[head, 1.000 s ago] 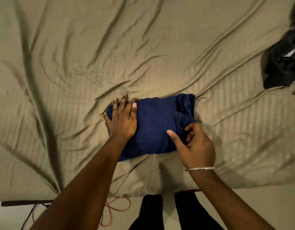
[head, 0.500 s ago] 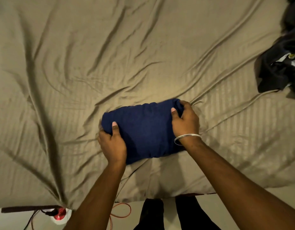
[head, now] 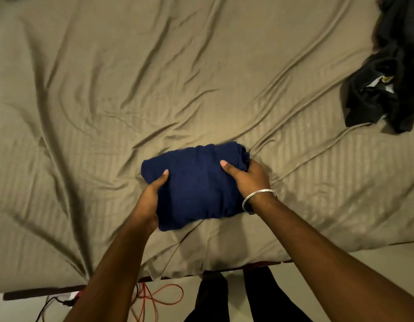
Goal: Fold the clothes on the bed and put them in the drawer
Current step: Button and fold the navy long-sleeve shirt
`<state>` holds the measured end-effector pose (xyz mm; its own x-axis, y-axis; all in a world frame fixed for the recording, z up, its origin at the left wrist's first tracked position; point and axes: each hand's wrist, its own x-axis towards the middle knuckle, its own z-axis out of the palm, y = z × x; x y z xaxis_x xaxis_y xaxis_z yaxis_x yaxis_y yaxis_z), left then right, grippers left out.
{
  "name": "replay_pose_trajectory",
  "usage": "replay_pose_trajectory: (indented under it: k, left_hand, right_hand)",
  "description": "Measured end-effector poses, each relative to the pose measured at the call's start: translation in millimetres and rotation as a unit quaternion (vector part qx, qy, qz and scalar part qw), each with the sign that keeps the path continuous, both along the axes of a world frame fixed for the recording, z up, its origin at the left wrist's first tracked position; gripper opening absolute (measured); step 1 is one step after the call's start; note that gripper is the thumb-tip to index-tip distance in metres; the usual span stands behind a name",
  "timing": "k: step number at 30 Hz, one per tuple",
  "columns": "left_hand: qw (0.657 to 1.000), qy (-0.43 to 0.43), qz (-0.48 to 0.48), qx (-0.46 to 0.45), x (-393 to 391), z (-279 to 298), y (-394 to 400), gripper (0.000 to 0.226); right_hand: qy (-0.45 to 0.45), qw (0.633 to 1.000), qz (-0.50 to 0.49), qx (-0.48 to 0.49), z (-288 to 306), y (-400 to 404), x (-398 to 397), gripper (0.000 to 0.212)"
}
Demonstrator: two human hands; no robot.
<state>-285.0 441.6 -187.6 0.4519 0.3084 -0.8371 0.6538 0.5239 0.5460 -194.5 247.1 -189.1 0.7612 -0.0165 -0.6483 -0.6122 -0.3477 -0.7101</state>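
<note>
wrinkled tan striped bedsheet (head: 201, 77) covers bed, near edge hanging over dark frame. folded navy garment (head: 196, 184) near bed's near edge, left hand (head: 152, 196) and right hand (head: 246, 175) gripping its ends, thumbs on top. black clothes pile (head: 385, 89) far right. orange cable (head: 159, 298) on pale floor.

Fingers of the left hand (head: 152, 196) and the right hand (head: 250, 177) are hidden beneath the folded navy garment (head: 196, 184); only the thumbs show on top. At two o'clock, a dark clothing pile (head: 387, 89) is cut off by the right edge. At seven o'clock, an orange cable (head: 155, 298) runs off the bottom edge. The bed sheet (head: 108, 89) runs past the top, left and right edges.
</note>
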Motion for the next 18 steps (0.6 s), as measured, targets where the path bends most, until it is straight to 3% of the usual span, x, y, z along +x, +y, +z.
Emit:
replay_pose_trajectory:
  k: [2,6,11,18]
  left_hand:
    - [0.999,-0.016,-0.005,-0.037,-8,8,1,0.031]
    - [0.995,-0.038,0.001,-0.088,-20,26,-10,0.041]
    - [0.992,-0.063,-0.034,-0.102,-18,52,-39,0.047]
    - [0.984,-0.055,-0.155,-0.068,4,89,-136,0.054]
  right_hand:
    - [0.055,0.992,-0.037,0.106,3,-9,-7,0.037]
    - [0.09,0.965,-0.08,0.233,8,-30,-32,0.047]
    - [0.079,0.955,-0.131,0.254,32,-62,-46,0.048]
    - [0.024,0.948,-0.23,0.218,86,-177,-50,0.038]
